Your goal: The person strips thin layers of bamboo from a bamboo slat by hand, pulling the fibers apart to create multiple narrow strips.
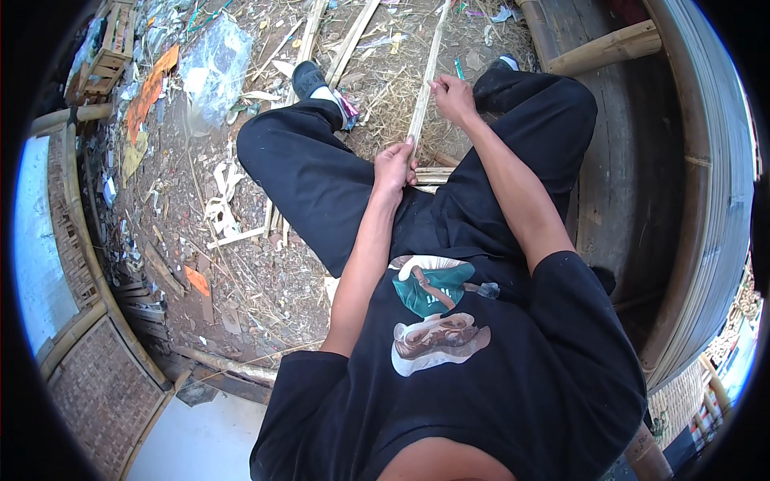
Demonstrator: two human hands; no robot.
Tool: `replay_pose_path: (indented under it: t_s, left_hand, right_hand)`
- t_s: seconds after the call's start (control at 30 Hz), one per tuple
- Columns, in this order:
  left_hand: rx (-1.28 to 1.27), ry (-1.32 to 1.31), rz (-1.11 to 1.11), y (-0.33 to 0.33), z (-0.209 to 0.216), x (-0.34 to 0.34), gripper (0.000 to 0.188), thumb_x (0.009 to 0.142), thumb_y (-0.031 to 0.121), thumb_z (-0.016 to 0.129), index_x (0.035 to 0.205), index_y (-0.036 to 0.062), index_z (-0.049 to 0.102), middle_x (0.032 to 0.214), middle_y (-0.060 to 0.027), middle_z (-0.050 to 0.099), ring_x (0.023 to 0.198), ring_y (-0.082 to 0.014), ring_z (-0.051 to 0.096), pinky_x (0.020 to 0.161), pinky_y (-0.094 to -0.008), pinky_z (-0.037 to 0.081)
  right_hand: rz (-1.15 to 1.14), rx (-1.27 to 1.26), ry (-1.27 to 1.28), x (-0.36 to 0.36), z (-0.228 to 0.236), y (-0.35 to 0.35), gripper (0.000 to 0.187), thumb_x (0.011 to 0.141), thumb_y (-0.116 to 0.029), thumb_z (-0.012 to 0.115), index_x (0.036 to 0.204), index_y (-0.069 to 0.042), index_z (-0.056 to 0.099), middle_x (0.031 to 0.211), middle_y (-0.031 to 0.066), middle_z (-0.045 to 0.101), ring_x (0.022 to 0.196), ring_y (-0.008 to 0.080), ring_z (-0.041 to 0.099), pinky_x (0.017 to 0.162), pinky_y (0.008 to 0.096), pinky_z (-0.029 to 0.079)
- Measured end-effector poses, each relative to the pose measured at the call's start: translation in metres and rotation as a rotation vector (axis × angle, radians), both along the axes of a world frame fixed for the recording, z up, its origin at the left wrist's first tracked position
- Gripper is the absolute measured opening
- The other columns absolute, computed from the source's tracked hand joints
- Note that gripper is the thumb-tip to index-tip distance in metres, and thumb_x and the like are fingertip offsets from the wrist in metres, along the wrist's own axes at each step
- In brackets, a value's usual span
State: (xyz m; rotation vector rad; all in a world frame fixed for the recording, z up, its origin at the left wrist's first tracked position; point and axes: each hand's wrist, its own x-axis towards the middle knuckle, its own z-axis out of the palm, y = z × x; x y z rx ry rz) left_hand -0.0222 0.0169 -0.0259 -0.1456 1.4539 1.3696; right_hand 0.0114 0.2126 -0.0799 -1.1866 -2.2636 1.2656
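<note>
A long, pale bamboo strip (421,111) runs from my lap away between my legs toward the top edge of the view. My left hand (393,167) is closed around its near end, thumb lying along it. Farther up, my right hand (454,99) has its fingers curled and pinched at the strip's right edge. The palm side of that hand is hidden, so anything else in it cannot be seen. Beneath the left hand, several short bamboo pieces (433,176) lie crosswise between my thighs.
More bamboo strips (353,40) lie on the littered ground ahead. At the left are clear plastic sheeting (215,72), an orange scrap (150,92) and a wooden crate (112,40). Dark planks (609,176) and a bamboo structure (702,184) border my right side.
</note>
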Motion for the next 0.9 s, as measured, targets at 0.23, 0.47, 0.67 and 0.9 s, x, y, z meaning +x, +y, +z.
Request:
replay_pose_path:
  t_s: [0.23,0.47,0.67,0.9]
  left_hand:
    - [0.001,-0.025,0.015,0.000,-0.002,0.000,0.025,0.095,0.026,0.052,0.094,0.0040,0.063,0.059,0.0012,0.049,0.039,-0.0052,0.037,0.038,-0.0216,0.036]
    - [0.005,-0.034,0.027,0.001,0.001,0.000,0.025,0.095,0.027,0.052,0.093,0.0045,0.063,0.058,0.0014,0.049,0.039,-0.0053,0.037,0.038,-0.0216,0.036]
    - [-0.054,0.030,-0.002,0.002,-0.009,0.002,0.026,0.096,0.028,0.050,0.090,0.0043,0.061,0.057,0.0002,0.050,0.037,-0.0066,0.038,0.036,-0.0228,0.036]
    - [-0.016,-0.014,0.016,0.002,-0.006,0.000,0.039,0.096,0.038,0.046,0.092,0.0018,0.060,0.057,-0.0016,0.050,0.037,-0.0086,0.039,0.038,-0.0236,0.037]
  right_hand:
    - [-0.085,-0.045,0.136,-0.001,-0.003,0.001,0.015,0.084,-0.015,0.060,0.079,-0.003,0.066,0.057,0.0060,0.055,0.051,0.0149,0.048,0.053,0.0322,0.039]
    - [-0.063,-0.166,0.313,-0.002,0.006,-0.006,0.014,0.085,-0.016,0.062,0.080,-0.004,0.066,0.054,0.0015,0.050,0.050,0.0082,0.042,0.049,0.0283,0.035]
    - [0.174,-0.014,0.225,0.011,0.060,-0.027,0.016,0.089,-0.016,0.061,0.083,-0.003,0.066,0.059,-0.0065,0.049,0.054,0.0028,0.038,0.049,0.0232,0.032]
    - [0.003,0.084,-0.123,0.039,0.055,0.012,0.030,0.077,-0.026,0.072,0.095,-0.003,0.066,0.075,0.0091,0.063,0.071,0.0186,0.060,0.065,0.0329,0.046]
